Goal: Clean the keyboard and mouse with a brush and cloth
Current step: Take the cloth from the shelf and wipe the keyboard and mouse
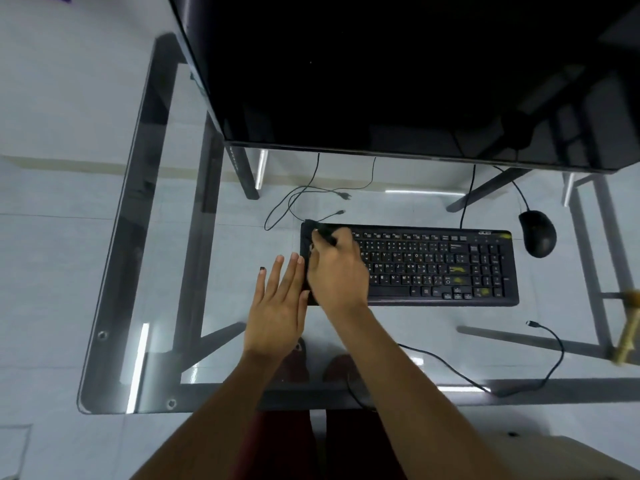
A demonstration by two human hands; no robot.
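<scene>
A black keyboard (436, 268) lies on the glass desk (214, 299), with yellowish smudges on its right keys. My right hand (336, 268) covers the keyboard's left end and grips a dark brush (320, 233), whose tip sits at the upper left corner. My left hand (277, 306) lies flat on the glass with fingers spread, its fingertips touching the keyboard's left edge. A black mouse (537, 233) rests to the right of the keyboard, behind it. No cloth is in view.
A large dark monitor (398, 74) overhangs the back of the desk. Loose cables (311, 199) trail behind the keyboard, and another cable (550, 355) curls at the front right. A small dark item (262, 269) lies left of my left hand. A yellowish object (628, 334) blurs at the right edge.
</scene>
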